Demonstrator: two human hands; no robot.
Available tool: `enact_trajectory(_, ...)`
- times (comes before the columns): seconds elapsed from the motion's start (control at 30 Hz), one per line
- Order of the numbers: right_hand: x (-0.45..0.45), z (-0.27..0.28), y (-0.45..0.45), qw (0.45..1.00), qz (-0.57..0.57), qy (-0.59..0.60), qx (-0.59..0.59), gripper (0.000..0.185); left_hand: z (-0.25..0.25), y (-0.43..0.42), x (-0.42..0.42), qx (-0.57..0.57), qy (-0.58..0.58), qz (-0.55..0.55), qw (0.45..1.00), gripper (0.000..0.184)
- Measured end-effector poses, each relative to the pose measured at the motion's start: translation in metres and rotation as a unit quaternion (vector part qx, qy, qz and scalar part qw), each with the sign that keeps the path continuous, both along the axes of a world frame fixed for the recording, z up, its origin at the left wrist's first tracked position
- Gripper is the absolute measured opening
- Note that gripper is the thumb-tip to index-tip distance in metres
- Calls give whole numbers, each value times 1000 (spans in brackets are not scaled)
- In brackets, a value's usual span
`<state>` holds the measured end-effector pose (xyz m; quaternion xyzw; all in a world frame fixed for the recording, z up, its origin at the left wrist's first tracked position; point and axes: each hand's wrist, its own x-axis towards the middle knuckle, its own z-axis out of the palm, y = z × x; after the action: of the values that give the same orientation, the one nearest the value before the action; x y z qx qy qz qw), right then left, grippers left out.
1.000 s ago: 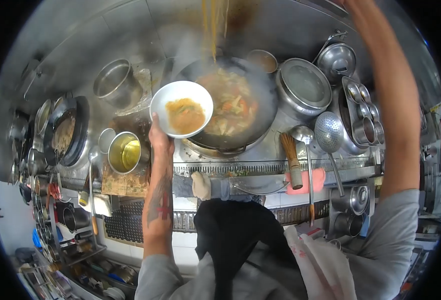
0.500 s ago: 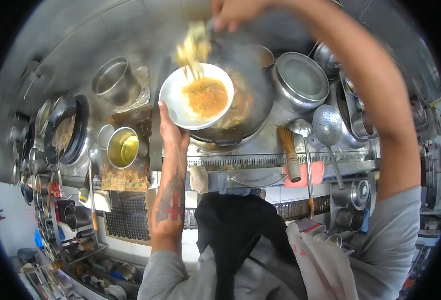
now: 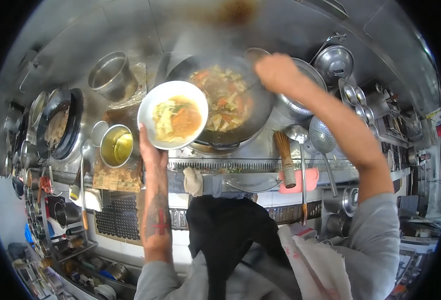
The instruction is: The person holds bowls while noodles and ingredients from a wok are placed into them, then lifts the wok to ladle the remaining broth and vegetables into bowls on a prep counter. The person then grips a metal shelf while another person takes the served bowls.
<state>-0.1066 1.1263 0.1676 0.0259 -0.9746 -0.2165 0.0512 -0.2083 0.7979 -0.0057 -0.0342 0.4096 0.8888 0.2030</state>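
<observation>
My left hand (image 3: 153,151) supports a white bowl (image 3: 149,111) from its lower left side, with the thumb along the rim. Inside the bowl are orange broth and pale yellow-green pieces of food (image 3: 168,112). A dark wok (image 3: 260,107) sits on the stove just beyond, holding steaming mixed vegetables (image 3: 223,97) and partly covered by the bowl. Over the wok's right edge, my right hand (image 3: 278,72) is closed around a cooking utensil; its kind is unclear, being blurred and mostly hidden.
A metal pot of yellow oil (image 3: 115,147) and an empty steel pot (image 3: 111,80) stand at left. A bundled whisk brush (image 3: 284,160), a ladle (image 3: 297,133) and a perforated skimmer (image 3: 323,134) lie at right, near a pink cloth (image 3: 308,180).
My right hand has come down and right, from above the bowl to the wok's right edge. Food that was falling now lies in the bowl, which has moved left and down.
</observation>
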Motion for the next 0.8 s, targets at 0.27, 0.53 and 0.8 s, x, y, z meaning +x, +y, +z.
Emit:
enact_trajectory(0.27,-21,-161,1,990,-50,-37,-129,12,18,-38,-4,-17,-7,36,999,60)
enact_trajectory(0.53,-58,-182,22,955,-123,-104,-248,22,3,-44,-23,-43,6,34,998,62)
enact_trajectory(0.8,-46,7,68,856,-127,-99,-492,25,-28,-17,-38,-2,-3,24,1000,62)
